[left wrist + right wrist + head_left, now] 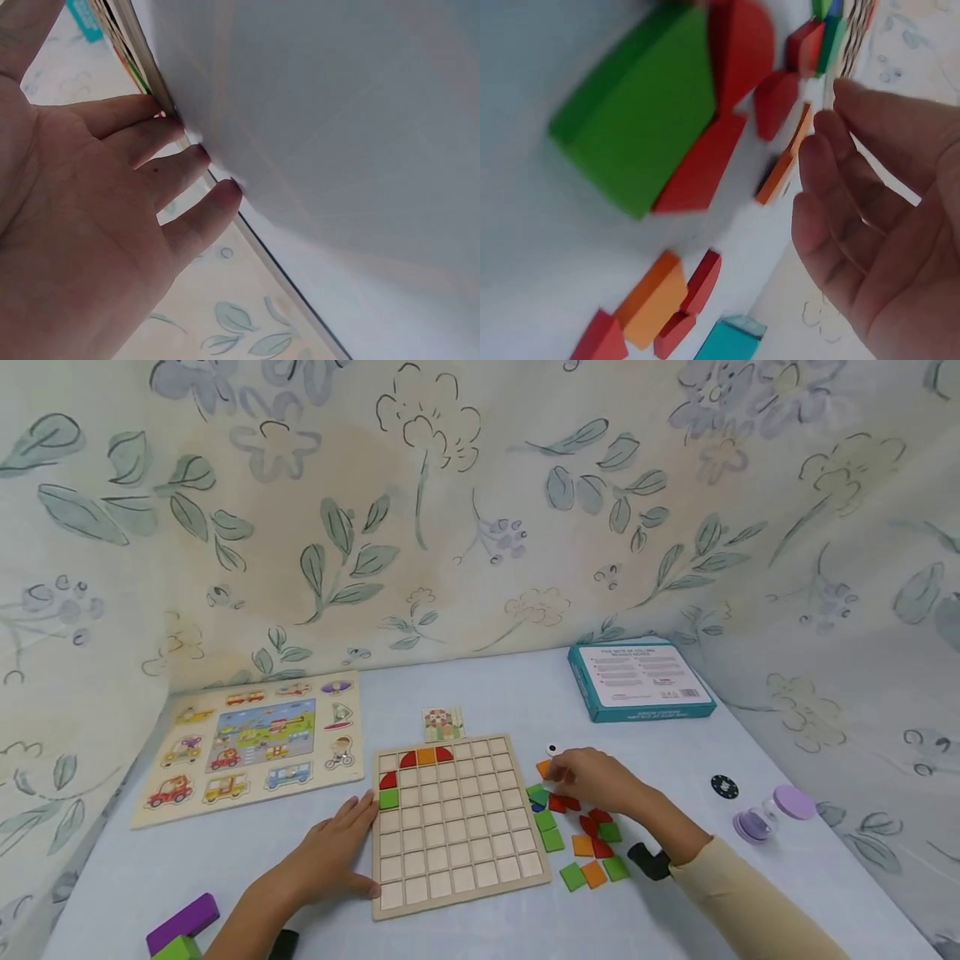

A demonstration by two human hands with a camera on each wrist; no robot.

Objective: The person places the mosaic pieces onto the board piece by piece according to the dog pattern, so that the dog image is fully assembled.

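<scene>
My left hand [330, 846] rests with spread fingers along the left edge of a wooden grid board [461, 893]; in the left wrist view its fingertips [229, 191] meet the board side. The board's upper left cells hold red quarter-round tiles [407, 759], an orange square [426, 756] and a green square [388, 798]. Right of the board, my right hand [596, 779] reaches down with loosely bent fingers, fingertips right at an orange tile [543, 768]. In the right wrist view, thumb and forefinger stand slightly apart beside that orange tile [778, 176].
Loose green [572, 877], red [588, 825] and orange tiles lie right of the board. A pattern card [443, 724] sits behind it. Around stand a picture puzzle [172, 760], teal box [645, 681], black disc [724, 787], purple-lidded jar [772, 814] and purple block [182, 922].
</scene>
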